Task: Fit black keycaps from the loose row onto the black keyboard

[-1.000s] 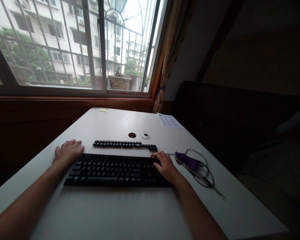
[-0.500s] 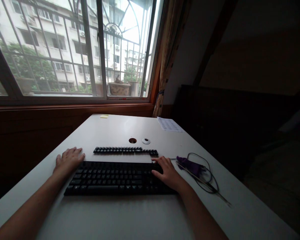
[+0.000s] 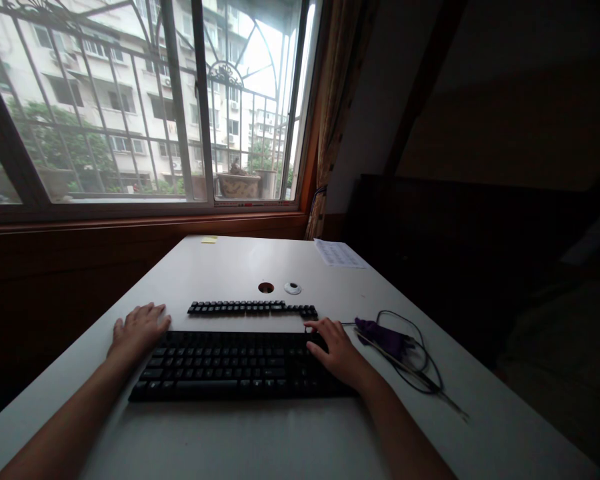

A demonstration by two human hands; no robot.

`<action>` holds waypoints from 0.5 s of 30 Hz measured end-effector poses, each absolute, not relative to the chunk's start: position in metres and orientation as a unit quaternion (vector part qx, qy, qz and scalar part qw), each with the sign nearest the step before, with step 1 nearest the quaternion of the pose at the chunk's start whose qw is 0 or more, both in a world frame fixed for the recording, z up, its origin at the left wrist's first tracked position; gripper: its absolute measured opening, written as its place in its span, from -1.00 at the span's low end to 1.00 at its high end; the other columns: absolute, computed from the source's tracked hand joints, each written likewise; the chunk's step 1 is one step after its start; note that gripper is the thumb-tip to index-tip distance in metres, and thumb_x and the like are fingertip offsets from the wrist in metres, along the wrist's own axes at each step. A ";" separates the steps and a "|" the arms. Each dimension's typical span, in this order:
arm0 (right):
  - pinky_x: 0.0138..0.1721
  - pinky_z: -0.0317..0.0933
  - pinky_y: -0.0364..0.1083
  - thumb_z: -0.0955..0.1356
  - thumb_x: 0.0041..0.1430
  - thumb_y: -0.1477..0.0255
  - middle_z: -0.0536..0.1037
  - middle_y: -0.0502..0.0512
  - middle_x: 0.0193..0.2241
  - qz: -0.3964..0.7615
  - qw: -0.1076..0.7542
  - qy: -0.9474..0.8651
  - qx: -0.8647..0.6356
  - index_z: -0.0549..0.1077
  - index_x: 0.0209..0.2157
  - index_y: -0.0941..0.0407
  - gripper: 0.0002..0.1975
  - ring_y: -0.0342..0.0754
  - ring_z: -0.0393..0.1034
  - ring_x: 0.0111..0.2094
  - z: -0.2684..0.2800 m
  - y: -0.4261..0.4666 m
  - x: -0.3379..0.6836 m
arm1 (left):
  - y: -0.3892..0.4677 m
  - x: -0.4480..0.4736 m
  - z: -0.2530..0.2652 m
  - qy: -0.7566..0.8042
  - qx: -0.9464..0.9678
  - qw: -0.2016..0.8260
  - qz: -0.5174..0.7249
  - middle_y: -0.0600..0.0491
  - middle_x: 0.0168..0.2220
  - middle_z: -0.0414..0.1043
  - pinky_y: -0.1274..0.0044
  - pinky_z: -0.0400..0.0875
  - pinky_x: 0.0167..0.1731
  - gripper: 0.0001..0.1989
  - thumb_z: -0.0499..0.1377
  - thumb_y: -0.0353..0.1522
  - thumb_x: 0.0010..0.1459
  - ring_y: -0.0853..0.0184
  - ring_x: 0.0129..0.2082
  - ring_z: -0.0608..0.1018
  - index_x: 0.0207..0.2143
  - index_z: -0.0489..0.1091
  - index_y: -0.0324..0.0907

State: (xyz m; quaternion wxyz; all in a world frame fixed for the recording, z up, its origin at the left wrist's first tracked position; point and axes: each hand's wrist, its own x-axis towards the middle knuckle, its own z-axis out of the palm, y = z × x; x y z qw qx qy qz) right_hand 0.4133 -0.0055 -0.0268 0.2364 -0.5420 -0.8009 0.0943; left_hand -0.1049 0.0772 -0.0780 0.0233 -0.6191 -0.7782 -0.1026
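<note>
A black keyboard [image 3: 215, 363] lies on the white desk [image 3: 230, 440], and some of its upper keys look to be off, though that area is dark. My left hand [image 3: 139, 328] rests open on the desk by the keyboard's far left corner, fingers stretched out. Over the right end of the keyboard is my right hand [image 3: 336, 350], its thumb and index finger apart and nothing visible gripped. Part of the keyboard is hidden under it. Just beyond the keyboard stand rows of black keycaps [image 3: 240, 307]. A thin dark cable shows at the right index fingertip.
On the right lie a purple cloth pouch [image 3: 385, 337], a coiled black cable [image 3: 437, 373] and thin sticks [image 3: 450, 403]. Farther back are a round desk hole [image 3: 266, 288], its white cover [image 3: 293, 288], a printed sheet [image 3: 339, 253] and yellow notes [image 3: 209, 239]. A window [image 3: 250, 133] faces the desk.
The whole scene sits slightly lower in the picture, as the head view has tilted a little. Both hands keep their places relative to the keyboard.
</note>
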 end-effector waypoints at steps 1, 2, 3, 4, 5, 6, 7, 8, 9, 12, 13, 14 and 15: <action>0.25 0.23 0.17 0.38 0.37 0.32 0.49 0.13 0.09 0.092 0.234 -0.803 -0.541 0.42 0.23 -0.07 -0.58 0.16 0.32 0.14 -0.027 -0.005 0.414 | 0.077 -0.105 -0.078 -0.777 -0.620 0.025 -0.105 -0.25 0.48 0.12 -0.10 0.02 0.35 -0.31 -0.17 -0.05 0.37 -0.14 0.47 0.14 0.41 0.25 -0.13; 0.25 0.23 0.17 0.39 0.36 0.31 0.49 0.13 0.10 0.089 0.231 -0.805 -0.539 0.42 0.23 -0.08 -0.56 0.16 0.31 0.15 -0.028 -0.005 0.414 | 0.077 -0.105 -0.079 -0.778 -0.619 0.027 -0.107 -0.25 0.48 0.12 -0.09 0.03 0.35 -0.31 -0.16 -0.05 0.37 -0.13 0.46 0.14 0.41 0.26 -0.13; 0.25 0.23 0.18 0.40 0.35 0.32 0.49 0.13 0.10 0.085 0.230 -0.807 -0.538 0.42 0.24 -0.09 -0.56 0.16 0.31 0.15 -0.028 -0.005 0.414 | 0.077 -0.105 -0.079 -0.778 -0.618 0.030 -0.108 -0.24 0.48 0.13 -0.08 0.03 0.35 -0.31 -0.16 -0.05 0.36 -0.13 0.46 0.14 0.41 0.26 -0.12; 0.25 0.23 0.18 0.39 0.35 0.35 0.50 0.13 0.10 0.081 0.228 -0.809 -0.536 0.42 0.24 -0.09 -0.56 0.16 0.32 0.15 -0.028 -0.005 0.414 | 0.077 -0.104 -0.078 -0.779 -0.617 0.031 -0.108 -0.24 0.48 0.13 -0.08 0.04 0.35 -0.31 -0.16 -0.05 0.36 -0.13 0.46 0.14 0.40 0.26 -0.12; 0.25 0.24 0.18 0.38 0.36 0.38 0.50 0.14 0.09 0.077 0.228 -0.811 -0.534 0.42 0.24 -0.09 -0.56 0.16 0.33 0.14 -0.028 -0.005 0.415 | 0.076 -0.104 -0.077 -0.780 -0.616 0.030 -0.107 -0.23 0.48 0.14 -0.07 0.04 0.35 -0.31 -0.17 -0.04 0.36 -0.13 0.46 0.14 0.40 0.26 -0.12; 0.24 0.24 0.18 0.36 0.38 0.39 0.51 0.14 0.09 0.074 0.228 -0.812 -0.532 0.43 0.24 -0.09 -0.58 0.15 0.34 0.13 -0.029 -0.004 0.415 | 0.076 -0.103 -0.076 -0.781 -0.615 0.029 -0.105 -0.23 0.47 0.14 -0.07 0.04 0.34 -0.31 -0.17 -0.05 0.37 -0.12 0.46 0.14 0.40 0.26 -0.12; 0.24 0.25 0.19 0.34 0.40 0.38 0.51 0.14 0.09 0.072 0.229 -0.813 -0.530 0.43 0.24 -0.09 -0.59 0.15 0.34 0.12 -0.029 -0.004 0.415 | 0.076 -0.103 -0.075 -0.782 -0.614 0.026 -0.102 -0.23 0.47 0.14 -0.08 0.05 0.34 -0.31 -0.17 -0.05 0.37 -0.12 0.46 0.15 0.40 0.26 -0.11; 0.24 0.25 0.19 0.34 0.41 0.35 0.51 0.14 0.09 0.072 0.230 -0.814 -0.528 0.43 0.24 -0.10 -0.60 0.16 0.34 0.13 -0.029 -0.004 0.416 | 0.075 -0.102 -0.074 -0.782 -0.615 0.024 -0.100 -0.23 0.47 0.14 -0.08 0.05 0.33 -0.32 -0.17 -0.06 0.37 -0.11 0.46 0.15 0.40 0.26 -0.11; 0.24 0.25 0.20 0.35 0.41 0.32 0.50 0.14 0.10 0.072 0.232 -0.815 -0.526 0.43 0.24 -0.11 -0.60 0.16 0.34 0.14 -0.028 -0.004 0.416 | 0.075 -0.102 -0.073 -0.781 -0.616 0.023 -0.099 -0.23 0.47 0.14 -0.09 0.06 0.33 -0.33 -0.17 -0.06 0.37 -0.11 0.46 0.15 0.40 0.26 -0.11; 0.25 0.25 0.19 0.41 0.35 0.30 0.50 0.13 0.10 0.075 0.237 -0.816 -0.522 0.43 0.25 -0.11 -0.55 0.17 0.33 0.14 -0.028 -0.004 0.416 | 0.074 -0.101 -0.072 -0.782 -0.616 0.023 -0.097 -0.23 0.48 0.14 -0.08 0.06 0.33 -0.34 -0.15 -0.07 0.37 -0.11 0.46 0.15 0.40 0.26 -0.10; 0.25 0.25 0.19 0.42 0.34 0.33 0.50 0.13 0.09 0.075 0.239 -0.816 -0.521 0.43 0.25 -0.11 -0.54 0.17 0.33 0.14 -0.027 -0.004 0.416 | 0.075 -0.101 -0.072 -0.782 -0.615 0.024 -0.097 -0.23 0.48 0.13 -0.08 0.06 0.33 -0.33 -0.16 -0.07 0.37 -0.11 0.46 0.14 0.40 0.26 -0.11; 0.25 0.25 0.18 0.41 0.34 0.37 0.51 0.13 0.08 0.075 0.242 -0.816 -0.519 0.44 0.24 -0.11 -0.54 0.16 0.34 0.13 -0.027 -0.005 0.416 | 0.075 -0.101 -0.073 -0.783 -0.614 0.024 -0.097 -0.22 0.48 0.13 -0.07 0.05 0.34 -0.32 -0.16 -0.06 0.38 -0.11 0.47 0.13 0.41 0.25 -0.11; 0.24 0.25 0.18 0.40 0.35 0.39 0.51 0.13 0.07 0.075 0.245 -0.816 -0.518 0.44 0.24 -0.10 -0.56 0.16 0.34 0.12 -0.026 -0.005 0.416 | 0.075 -0.101 -0.073 -0.783 -0.613 0.025 -0.098 -0.22 0.48 0.12 -0.07 0.04 0.34 -0.32 -0.17 -0.06 0.38 -0.11 0.47 0.12 0.42 0.24 -0.12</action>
